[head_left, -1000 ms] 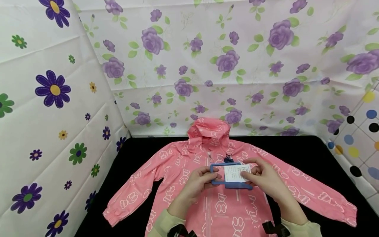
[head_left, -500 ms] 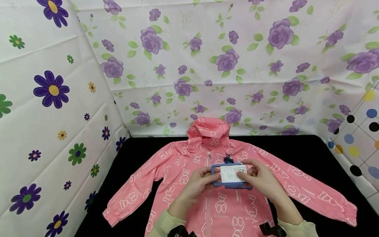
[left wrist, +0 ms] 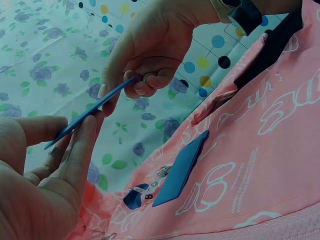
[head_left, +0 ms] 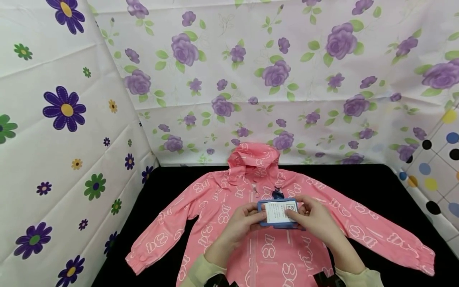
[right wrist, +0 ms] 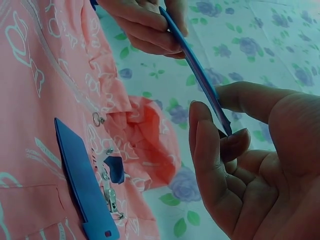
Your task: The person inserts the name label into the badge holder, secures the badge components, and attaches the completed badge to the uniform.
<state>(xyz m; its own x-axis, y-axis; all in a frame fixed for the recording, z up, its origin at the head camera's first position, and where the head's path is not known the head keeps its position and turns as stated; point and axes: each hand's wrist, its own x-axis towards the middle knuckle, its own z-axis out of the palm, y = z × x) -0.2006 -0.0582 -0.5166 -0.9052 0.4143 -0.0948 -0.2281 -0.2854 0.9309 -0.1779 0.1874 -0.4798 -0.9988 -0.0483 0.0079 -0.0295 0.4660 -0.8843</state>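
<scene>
My left hand [head_left: 234,225] pinches the left end of a blue badge-holder frame [head_left: 263,201] between thumb and fingers. A white printed card [head_left: 277,212] lies over the frame's opening, with my left thumb at its left edge. My right hand [head_left: 315,219] grips the right end, its thumb resting on the card. Both wrist views show the frame [left wrist: 90,111] edge-on, raised above a pink hooded jacket [head_left: 229,215]. Beneath it, a flat blue panel [right wrist: 82,180] lies on the jacket. From these angles I cannot tell how deeply the card sits.
A metal clip [right wrist: 111,197] and a dark blue tag [left wrist: 134,198] are on the jacket's chest beside the panel. The jacket lies face up with sleeves spread on a black tabletop [head_left: 172,179]. Flower-printed sheets [head_left: 222,79] stand behind and at the left.
The white card has slid left across the blue frame, pushed by my right thumb, covering more of the opening. My right hand moved slightly left; the left hand stays nearly still.
</scene>
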